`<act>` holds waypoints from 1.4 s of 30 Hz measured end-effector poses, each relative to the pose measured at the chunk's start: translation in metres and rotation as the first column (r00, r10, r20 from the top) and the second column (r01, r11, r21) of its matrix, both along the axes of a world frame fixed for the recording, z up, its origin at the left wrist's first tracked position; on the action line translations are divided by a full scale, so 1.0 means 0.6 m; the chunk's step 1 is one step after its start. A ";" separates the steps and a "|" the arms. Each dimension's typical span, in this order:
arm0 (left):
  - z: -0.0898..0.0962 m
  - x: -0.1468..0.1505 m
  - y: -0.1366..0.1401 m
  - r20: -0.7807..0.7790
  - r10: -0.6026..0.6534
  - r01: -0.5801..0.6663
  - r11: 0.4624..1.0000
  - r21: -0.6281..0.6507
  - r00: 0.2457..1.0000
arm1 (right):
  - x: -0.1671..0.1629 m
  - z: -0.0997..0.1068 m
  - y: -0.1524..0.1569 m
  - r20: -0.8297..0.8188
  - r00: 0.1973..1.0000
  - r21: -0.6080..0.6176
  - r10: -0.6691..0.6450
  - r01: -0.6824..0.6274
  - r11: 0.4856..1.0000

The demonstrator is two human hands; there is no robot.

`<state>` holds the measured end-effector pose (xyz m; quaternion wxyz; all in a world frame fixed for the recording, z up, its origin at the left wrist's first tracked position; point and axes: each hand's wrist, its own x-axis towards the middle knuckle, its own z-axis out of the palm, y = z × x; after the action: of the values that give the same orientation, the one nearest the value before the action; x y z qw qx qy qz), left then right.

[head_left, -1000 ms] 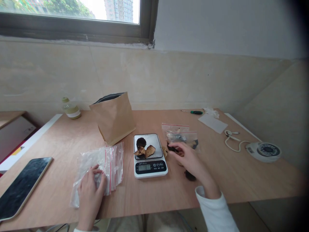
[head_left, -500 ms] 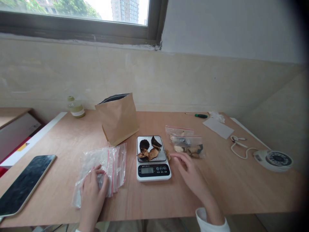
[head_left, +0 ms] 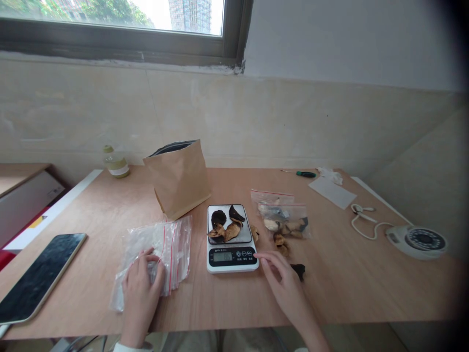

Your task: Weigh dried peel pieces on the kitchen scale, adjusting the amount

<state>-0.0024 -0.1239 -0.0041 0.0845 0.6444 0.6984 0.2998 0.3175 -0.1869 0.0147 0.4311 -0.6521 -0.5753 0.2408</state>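
Observation:
My left hand (head_left: 142,286) rests on a stack of clear zip bags (head_left: 170,254) with red seal lines, its thumb apart from the loosely bent fingers. A white kitchen scale (head_left: 213,269) stands in the middle, with brown and dark dried slices (head_left: 232,230) on its plate. The digits on its display are too faint to read surely. My right hand (head_left: 282,276) reaches with an outstretched finger to the right end of the scale's button panel and holds nothing. Close beside it lie a brown dried piece (head_left: 281,243) and a dark piece (head_left: 299,270), partly hidden by the hand.
A brown paper pouch (head_left: 179,181) stands open behind the scale. Filled zip bags (head_left: 286,220) lie to the right. Around the edges are a phone (head_left: 40,278), a bottle (head_left: 116,164), a green-handled screwdriver (head_left: 306,174), a white card (head_left: 332,192) and a corded white device (head_left: 417,241).
My right hand has moved toward me, from the right side of the scale's plate to its button panel, uncovering dried pieces on the table. My left hand stays on the bags.

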 end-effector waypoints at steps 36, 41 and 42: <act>-0.001 -0.003 0.001 0.010 -0.012 0.012 1.000 0.006 1.000 | 0.136 0.014 0.045 -0.208 0.903 0.023 -0.376 0.389 0.921; -0.001 -0.002 0.002 0.014 -0.009 0.009 1.000 -0.009 1.000 | 0.275 -0.040 0.011 -0.023 0.846 0.021 -0.533 0.533 0.846; -0.001 -0.002 0.002 0.018 -0.009 0.009 1.000 -0.012 1.000 | 0.286 -0.051 0.010 0.023 0.862 0.003 -0.506 0.506 0.863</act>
<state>-0.0038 -0.1227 -0.0047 0.0959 0.6442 0.6966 0.3008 0.4894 -0.1807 -0.0159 0.4713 -0.7836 -0.3888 0.1127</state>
